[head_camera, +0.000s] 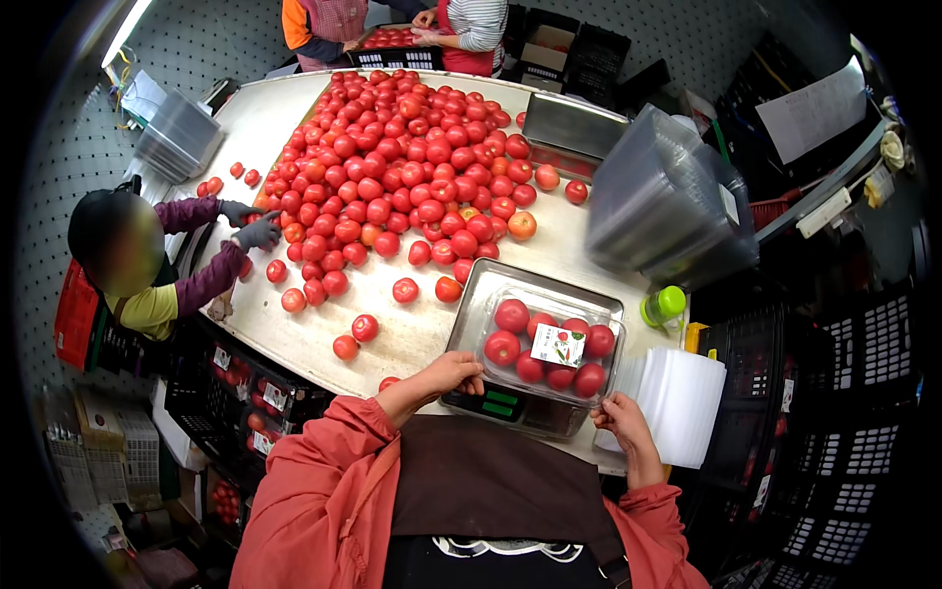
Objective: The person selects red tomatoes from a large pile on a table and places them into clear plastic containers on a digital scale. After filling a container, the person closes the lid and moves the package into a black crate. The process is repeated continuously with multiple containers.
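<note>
A clear plastic clamshell box (482,375) of several red tomatoes (503,347), with a printed label (558,344) in its middle, rests on the steel pan (465,294) of a digital scale (500,405). My left hand (458,372) is at the box's near left corner, its fingers curled against the rim. At the near right corner is my right hand (620,420), thumb and fingertips at the edge. Whether either hand pinches the rim is hard to tell. A large heap of loose tomatoes (397,177) covers the table beyond the scale.
White foam sheets (681,405) and a green-lidded container (664,305) lie right of the scale, below tall stacked clear boxes (655,199). A gloved co-worker (158,258) reaches into the heap from the left. Two people stand at a crate (394,57) across the table. Black crates (743,368) stand at right.
</note>
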{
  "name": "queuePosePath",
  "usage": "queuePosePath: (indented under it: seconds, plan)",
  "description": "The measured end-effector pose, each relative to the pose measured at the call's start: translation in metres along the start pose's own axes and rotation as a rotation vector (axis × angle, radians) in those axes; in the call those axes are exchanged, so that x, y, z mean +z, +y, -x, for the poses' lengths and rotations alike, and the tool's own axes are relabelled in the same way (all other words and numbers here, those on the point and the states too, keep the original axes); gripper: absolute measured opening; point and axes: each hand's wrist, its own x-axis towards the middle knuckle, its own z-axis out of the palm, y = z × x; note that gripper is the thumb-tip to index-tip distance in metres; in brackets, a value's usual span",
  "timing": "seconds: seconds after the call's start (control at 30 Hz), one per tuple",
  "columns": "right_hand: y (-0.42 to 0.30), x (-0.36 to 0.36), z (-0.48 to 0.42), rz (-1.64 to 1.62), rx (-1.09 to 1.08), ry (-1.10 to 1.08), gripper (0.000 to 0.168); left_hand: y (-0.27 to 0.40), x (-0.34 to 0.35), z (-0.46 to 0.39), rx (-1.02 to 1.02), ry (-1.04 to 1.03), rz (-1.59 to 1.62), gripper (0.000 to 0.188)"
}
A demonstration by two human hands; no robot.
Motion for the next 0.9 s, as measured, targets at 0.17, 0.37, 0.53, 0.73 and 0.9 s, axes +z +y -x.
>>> queuePosePath:
  seconds: [0.17, 0.37, 0.53, 0.73, 0.9]
  plan:
    - [0.008, 0.002, -0.003, 0.026, -0.032, 0.042, 0.016, -0.005, 0.001, -0.001, 0.036, -0.006, -0.017, 0.022]
    - [-0.015, 0.009, -0.005, -0.076, -0.064, 0.141, 0.020, -0.001, 0.002, 0.001, 0.071, 0.181, 0.062, 0.026]
    - [-0.005, 0.015, -0.046, 0.464, -0.373, 0.410, 0.027, 0.017, 0.010, -0.024, 0.276, 0.329, -0.232, 0.040]
    - [0.002, 0.022, 0.013, -0.307, -0.268, 0.236, 0.044, 0.068, 0.045, 0.024, 0.307, 0.159, -0.011, 0.038]
    - [-0.001, 0.013, 0.074, -0.807, -0.417, -0.083, 0.063, 0.123, 0.099, 0.059, 0.572, 0.038, -0.120, 0.029]
